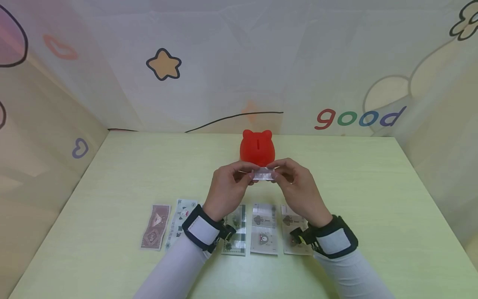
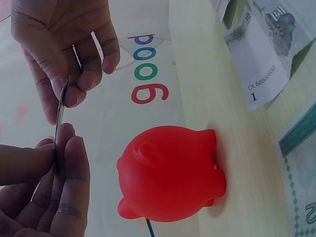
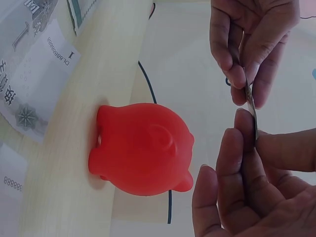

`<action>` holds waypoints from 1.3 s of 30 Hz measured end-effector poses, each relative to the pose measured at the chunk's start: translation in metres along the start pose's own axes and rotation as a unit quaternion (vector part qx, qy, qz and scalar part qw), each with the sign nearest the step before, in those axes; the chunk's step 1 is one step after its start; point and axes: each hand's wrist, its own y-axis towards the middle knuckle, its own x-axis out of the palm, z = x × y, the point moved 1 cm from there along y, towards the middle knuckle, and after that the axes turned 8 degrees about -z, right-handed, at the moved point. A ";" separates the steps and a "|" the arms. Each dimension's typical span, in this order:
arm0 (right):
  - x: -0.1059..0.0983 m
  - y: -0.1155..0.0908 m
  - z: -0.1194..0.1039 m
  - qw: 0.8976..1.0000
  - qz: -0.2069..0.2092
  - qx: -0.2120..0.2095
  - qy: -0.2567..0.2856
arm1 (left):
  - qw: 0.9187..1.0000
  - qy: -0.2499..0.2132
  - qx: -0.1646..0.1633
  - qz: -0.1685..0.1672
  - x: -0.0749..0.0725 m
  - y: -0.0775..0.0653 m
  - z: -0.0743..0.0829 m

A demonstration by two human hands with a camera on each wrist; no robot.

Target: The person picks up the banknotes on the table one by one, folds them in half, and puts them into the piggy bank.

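Note:
Both hands pinch a small folded banknote (image 1: 263, 174) between thumbs and fingers. My left hand (image 1: 228, 187) has its left end and my right hand (image 1: 300, 189) its right end. Edge-on in the left wrist view, the folded banknote (image 2: 59, 113) is a thin dark strip between the fingertips. A red piggy bank (image 1: 257, 149) with a slot in its top stands just beyond the hands. It is whole in the right wrist view, where the piggy bank (image 3: 143, 148) is apart from the fingers.
Several play banknotes lie in a row nearer me: a purplish note (image 1: 156, 227), a bluish note (image 1: 180, 218), a green-edged note (image 1: 239, 232) and greyish ones (image 1: 264, 232). My wrists cover parts of some. A printed cloth (image 1: 224, 62) hangs behind the table (image 1: 392, 199).

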 end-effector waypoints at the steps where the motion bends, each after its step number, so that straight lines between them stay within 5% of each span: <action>1: 0.000 0.000 0.000 1.000 0.001 -0.001 0.000 | 1.000 0.001 0.001 -0.001 0.000 0.000 0.000; 16: 0.000 0.000 -0.001 1.000 0.009 -0.026 -0.005 | 1.000 0.012 0.006 -0.005 -0.001 -0.002 0.001; 39: 0.000 -0.001 -0.003 1.000 0.005 0.012 -0.007 | 1.000 0.023 -0.009 -0.008 0.001 -0.003 0.002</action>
